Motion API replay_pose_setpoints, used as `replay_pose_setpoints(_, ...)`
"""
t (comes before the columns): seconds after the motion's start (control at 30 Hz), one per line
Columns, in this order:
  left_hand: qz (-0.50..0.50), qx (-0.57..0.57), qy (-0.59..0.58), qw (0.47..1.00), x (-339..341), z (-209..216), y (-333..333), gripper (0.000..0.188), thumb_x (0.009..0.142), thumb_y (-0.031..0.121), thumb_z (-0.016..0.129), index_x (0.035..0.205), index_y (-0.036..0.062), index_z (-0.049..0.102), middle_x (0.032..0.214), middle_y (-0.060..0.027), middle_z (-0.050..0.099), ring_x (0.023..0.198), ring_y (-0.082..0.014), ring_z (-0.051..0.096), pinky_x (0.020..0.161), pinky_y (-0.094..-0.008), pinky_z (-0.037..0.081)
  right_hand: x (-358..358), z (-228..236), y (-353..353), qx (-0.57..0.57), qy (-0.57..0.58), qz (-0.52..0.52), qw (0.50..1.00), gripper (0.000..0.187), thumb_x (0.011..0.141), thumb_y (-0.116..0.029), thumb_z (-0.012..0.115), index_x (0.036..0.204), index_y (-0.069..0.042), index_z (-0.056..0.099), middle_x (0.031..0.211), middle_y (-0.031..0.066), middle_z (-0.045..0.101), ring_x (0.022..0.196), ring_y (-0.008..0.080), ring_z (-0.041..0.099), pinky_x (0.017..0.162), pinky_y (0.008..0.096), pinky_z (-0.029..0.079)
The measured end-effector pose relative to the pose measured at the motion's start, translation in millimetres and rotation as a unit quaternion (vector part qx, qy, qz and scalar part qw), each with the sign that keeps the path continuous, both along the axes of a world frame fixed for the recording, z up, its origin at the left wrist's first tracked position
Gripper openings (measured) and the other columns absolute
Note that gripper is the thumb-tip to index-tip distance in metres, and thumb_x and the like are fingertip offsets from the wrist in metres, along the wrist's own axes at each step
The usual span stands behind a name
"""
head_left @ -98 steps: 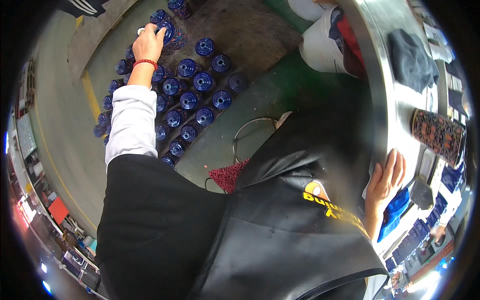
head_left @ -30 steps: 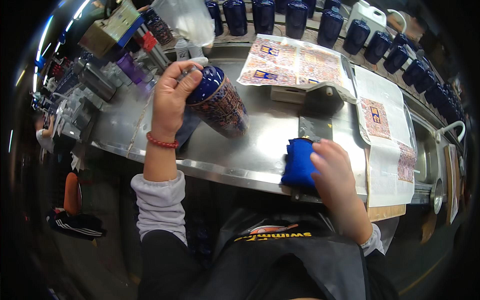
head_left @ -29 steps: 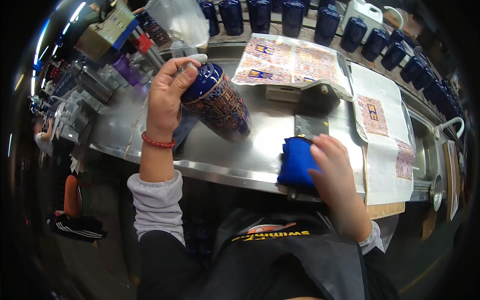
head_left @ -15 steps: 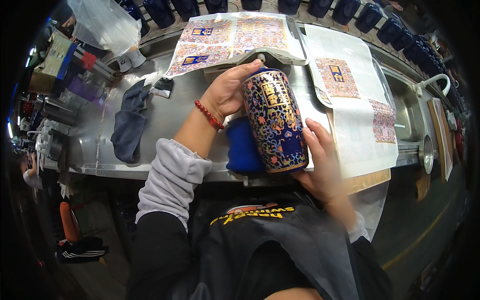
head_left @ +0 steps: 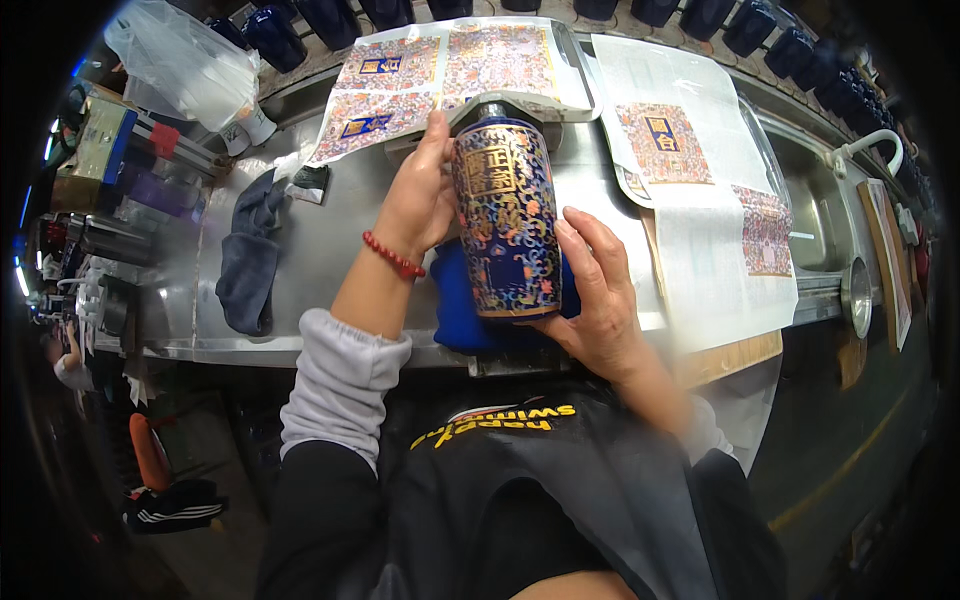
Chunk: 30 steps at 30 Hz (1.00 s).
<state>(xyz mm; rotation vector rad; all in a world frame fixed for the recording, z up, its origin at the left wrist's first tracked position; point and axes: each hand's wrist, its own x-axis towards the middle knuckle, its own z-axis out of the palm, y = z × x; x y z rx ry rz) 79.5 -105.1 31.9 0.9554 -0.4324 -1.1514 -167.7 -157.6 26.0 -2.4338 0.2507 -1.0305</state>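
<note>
A dark blue ceramic bottle [head_left: 507, 225], covered in a colourful floral pattern with gold lettering, is held nearly upright above the bench edge. My left hand [head_left: 420, 190] grips its left side near the shoulder, thumb up by the neck. Around its lower right side and base, my right hand [head_left: 598, 290] supports it with curved fingers. A bright blue padded rest or cloth [head_left: 455, 310] lies behind and below the bottle, partly hidden by it. Beyond the neck, a patterned decal sheet [head_left: 440, 75] is spread over a raised support.
On the right lie white sheets with printed decals [head_left: 660, 145], beside a metal sink [head_left: 815, 220] with a white tap [head_left: 880, 140]. A dark grey cloth [head_left: 250, 260] rests on the steel bench [head_left: 325, 250]. Several blue bottles [head_left: 750, 28] line the far edge. A plastic bag [head_left: 185, 60] hangs at upper left.
The bottle has shifted left and become more upright, turning slightly about its length. Both hands have moved left with it, still holding on.
</note>
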Motion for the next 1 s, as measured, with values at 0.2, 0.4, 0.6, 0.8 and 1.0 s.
replay_pose_setpoints(0.2,0.161,-0.072,-0.429,0.886,-68,-9,85,0.084,0.102,0.054,0.058,0.152,-0.0084,0.034,0.143,-0.0247,0.053,0.129,-0.0342,0.056,0.11,-0.0396,0.043,-3,-4,-3,0.024,0.012,0.007,1.0,0.099,0.067,-0.017,0.093,0.152,-0.003,0.043,0.152,0.0232,0.045,0.137,0.0407,0.048,0.112,0.0466,0.044)
replay_pose_setpoints(0.4,0.125,-0.008,-0.712,0.691,-90,-12,107,0.099,0.076,0.025,0.086,0.155,-0.0057,0.034,0.138,-0.0241,0.06,0.127,-0.045,0.057,0.121,-0.0593,0.025,2,-8,-2,0.004,-0.029,0.018,0.999,0.092,0.067,-0.019,0.092,0.147,-0.001,0.049,0.146,0.024,0.051,0.131,0.0429,0.052,0.109,0.0487,0.044)
replay_pose_setpoints(0.6,0.131,0.005,-0.799,0.586,-83,1,109,0.087,0.076,0.028,0.086,0.15,0.0017,0.049,0.134,-0.0198,0.063,0.126,-0.0418,0.058,0.121,-0.0631,0.021,-18,14,-14,0.063,-0.027,0.063,0.996,0.075,0.078,-0.007,0.086,0.143,0.004,0.048,0.14,0.0251,0.057,0.128,0.0378,0.059,0.1,0.0428,0.052)
replay_pose_setpoints(0.8,0.107,-0.008,-0.774,0.624,-80,11,102,0.089,0.076,0.041,0.085,0.152,0.0082,0.05,0.147,-0.0205,0.054,0.135,-0.0416,0.049,0.12,-0.0652,0.018,-29,48,-27,-0.015,0.003,0.063,0.998,0.03,0.081,0.005,0.077,0.107,0.0,0.062,0.09,0.0148,0.07,0.077,0.0323,0.072,0.066,0.0387,0.056)
replay_pose_setpoints(1.0,0.115,-0.084,-0.477,0.867,-89,-3,86,0.086,0.095,0.042,0.072,0.156,-0.004,0.033,0.142,-0.0265,0.055,0.128,-0.0341,0.057,0.111,-0.0431,0.042,-17,46,-23,-0.038,-0.028,0.083,0.995,0.034,0.073,0.006,0.079,0.103,-0.002,0.065,0.085,0.0125,0.066,0.073,0.0295,0.063,0.062,0.0382,0.05)
